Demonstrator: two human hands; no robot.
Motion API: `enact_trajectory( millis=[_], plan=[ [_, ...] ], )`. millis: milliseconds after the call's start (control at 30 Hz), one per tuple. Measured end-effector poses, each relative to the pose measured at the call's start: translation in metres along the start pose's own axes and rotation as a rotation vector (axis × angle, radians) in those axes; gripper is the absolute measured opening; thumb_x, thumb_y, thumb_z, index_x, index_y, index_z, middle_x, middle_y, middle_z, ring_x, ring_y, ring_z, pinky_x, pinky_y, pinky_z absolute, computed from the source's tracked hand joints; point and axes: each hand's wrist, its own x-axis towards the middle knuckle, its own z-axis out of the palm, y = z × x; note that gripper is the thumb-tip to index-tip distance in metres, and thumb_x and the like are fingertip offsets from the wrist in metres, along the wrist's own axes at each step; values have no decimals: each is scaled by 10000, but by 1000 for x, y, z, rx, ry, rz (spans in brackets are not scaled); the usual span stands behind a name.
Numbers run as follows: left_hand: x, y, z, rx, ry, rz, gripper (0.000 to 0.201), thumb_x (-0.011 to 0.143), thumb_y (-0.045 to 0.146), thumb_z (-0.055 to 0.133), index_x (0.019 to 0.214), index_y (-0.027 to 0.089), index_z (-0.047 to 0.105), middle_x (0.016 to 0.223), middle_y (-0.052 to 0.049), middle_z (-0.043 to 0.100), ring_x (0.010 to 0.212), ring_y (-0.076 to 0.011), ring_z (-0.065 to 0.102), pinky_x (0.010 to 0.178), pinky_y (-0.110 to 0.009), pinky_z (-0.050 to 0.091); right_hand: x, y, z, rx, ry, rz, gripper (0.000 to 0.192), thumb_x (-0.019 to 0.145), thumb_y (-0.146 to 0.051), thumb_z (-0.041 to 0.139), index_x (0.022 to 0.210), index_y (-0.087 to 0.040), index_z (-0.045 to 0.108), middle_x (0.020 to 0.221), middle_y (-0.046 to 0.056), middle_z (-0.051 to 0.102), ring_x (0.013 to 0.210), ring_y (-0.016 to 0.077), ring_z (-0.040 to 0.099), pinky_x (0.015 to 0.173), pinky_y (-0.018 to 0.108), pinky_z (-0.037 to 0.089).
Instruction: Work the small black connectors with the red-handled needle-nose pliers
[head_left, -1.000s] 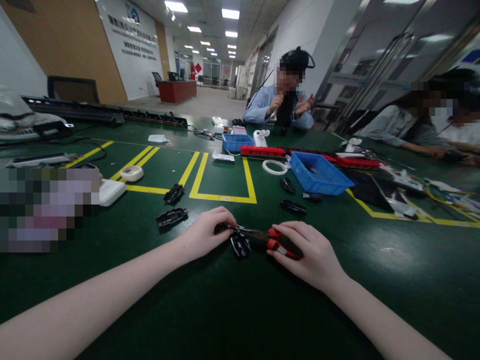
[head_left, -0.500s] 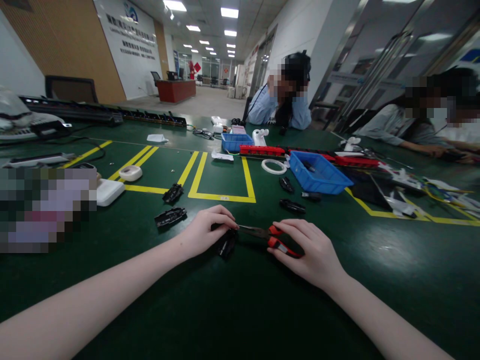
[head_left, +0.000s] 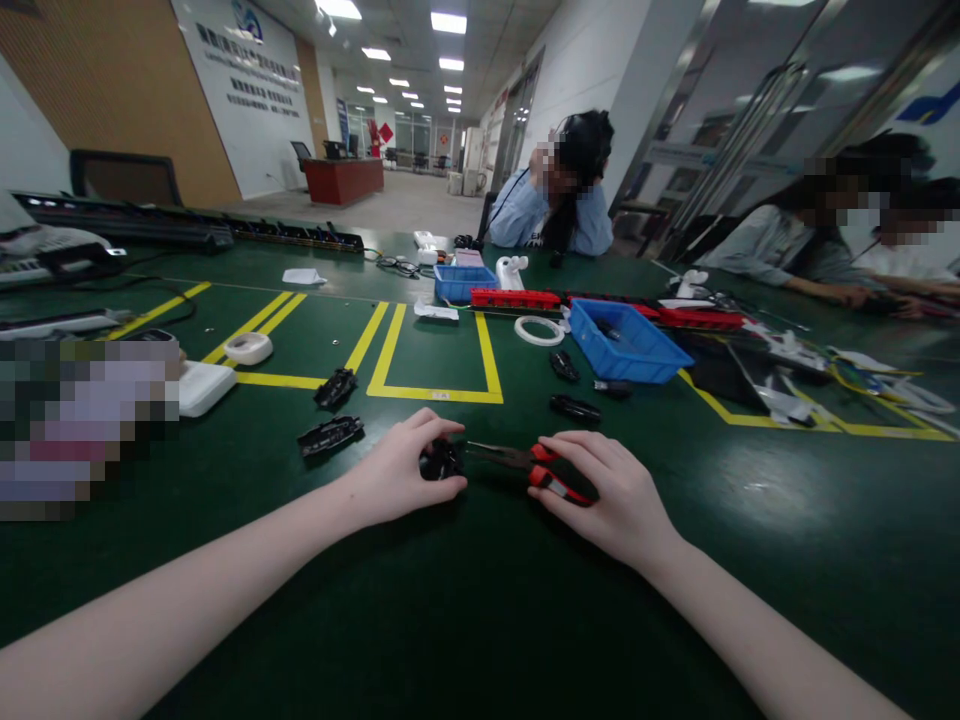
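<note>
My left hand (head_left: 401, 468) grips a small black plastic part (head_left: 441, 460) on the green table (head_left: 465, 600). My right hand (head_left: 611, 500) holds red-handled needle-nose pliers (head_left: 525, 462). The pliers' metal jaws point left and reach the black part. Two more black plastic parts (head_left: 328, 433) lie to the left of my left hand, another pair (head_left: 574, 407) beyond my right hand.
A blue bin (head_left: 628, 345) and a white ring (head_left: 538, 331) sit past the yellow-taped rectangle (head_left: 435, 350). A smaller blue bin (head_left: 463, 282) and a red strip (head_left: 516, 298) lie farther back. White items (head_left: 201, 385) rest at left. Three people sit across the table.
The black part went from hanging below the pliers' jaws to being held in my left hand's fingers. The view shifted slightly. The person opposite lowered their hands and leaned on one arm.
</note>
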Motion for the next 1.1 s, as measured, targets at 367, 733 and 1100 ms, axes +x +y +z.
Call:
enact_trajectory(
  millis=[367, 733, 1100],
  plan=[
    [1, -7, -1, -127, -43, 79, 529, 845, 287, 692, 1348, 226, 539, 1267, -79, 644, 1152, -246, 614, 998, -425, 495, 0, 0, 1, 31, -21, -30, 422, 839, -389, 703, 1193, -174, 626, 1117, 129, 698, 984, 266, 672, 786, 407, 553],
    [0, 2, -4, -145, -153, 48, 579, 914, 304, 610, 1455, 235, 417, 1163, -70, 700, 987, -237, 678, 837, -375, 534, 1, -5, -2, 20, -1, -62, 424, 852, -381, 693, 1230, -203, 614, 1109, 128, 701, 972, 272, 679, 774, 418, 560],
    [1, -4, -3, -181, -201, 69, 520, 970, 303, 544, 1469, 263, 405, 1317, -73, 632, 1183, -256, 607, 988, -420, 484, 2, -5, -1, 10, 20, -113, 392, 866, -344, 683, 1214, -183, 606, 1089, 129, 700, 949, 254, 677, 747, 393, 564]
  ],
)
